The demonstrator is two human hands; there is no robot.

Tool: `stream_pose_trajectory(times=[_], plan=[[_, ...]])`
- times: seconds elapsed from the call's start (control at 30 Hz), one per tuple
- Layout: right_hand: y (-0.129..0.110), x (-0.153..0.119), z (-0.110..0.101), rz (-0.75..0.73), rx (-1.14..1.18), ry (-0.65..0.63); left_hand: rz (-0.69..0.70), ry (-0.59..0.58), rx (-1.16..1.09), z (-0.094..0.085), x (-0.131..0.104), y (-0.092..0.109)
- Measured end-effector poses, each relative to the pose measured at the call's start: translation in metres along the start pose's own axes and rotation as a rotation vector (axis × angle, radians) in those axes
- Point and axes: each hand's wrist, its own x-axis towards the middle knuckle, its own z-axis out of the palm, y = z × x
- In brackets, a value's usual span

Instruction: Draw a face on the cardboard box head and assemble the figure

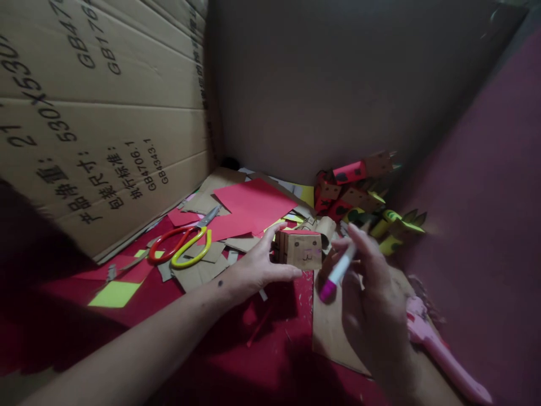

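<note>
A small cardboard box figure [305, 254], with two dots and a mouth drawn on its front, is gripped between the thumb and fingers of my left hand [257, 262]. To its right, my right hand [374, 287] is closed round a white marker [341, 269] with a magenta end pointing down and to the left. The marker is apart from the figure, and the hand is slightly blurred. Below the marker lies a flat piece of cardboard [333, 338] on the red tabletop [253, 372], partly hidden by my right hand.
Scissors [190, 239] with red and yellow handles lie left among red paper [256, 206], yellow paper [115, 294] and cardboard scraps. Several decorated cardboard figures [353, 186] stand at the back right. A pink tool [443, 352] lies right. A large carton [105, 113] rises at left.
</note>
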Motion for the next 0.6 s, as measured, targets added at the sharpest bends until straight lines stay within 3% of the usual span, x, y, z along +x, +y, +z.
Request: stream_pose_trajectory(times=[0.13,0.27,0.43,0.6], plan=[[-0.003,0.009,-0.014,-0.065,-0.216,-0.018,0.011,0.011,0.006,-0.003,0.001,-0.005],[-0.015,0.008,-0.017,-0.019,-0.170,0.219,0.021,0.025,0.004,-0.005,0.004,-0.012],[-0.023,0.015,-0.011,0.142,0.283,0.354,-0.005,0.007,0.030,-0.006,0.005,-0.010],[-0.011,0.033,-0.013,0.356,0.642,0.299,-0.020,-0.031,0.050,-0.009,0.005,-0.004]])
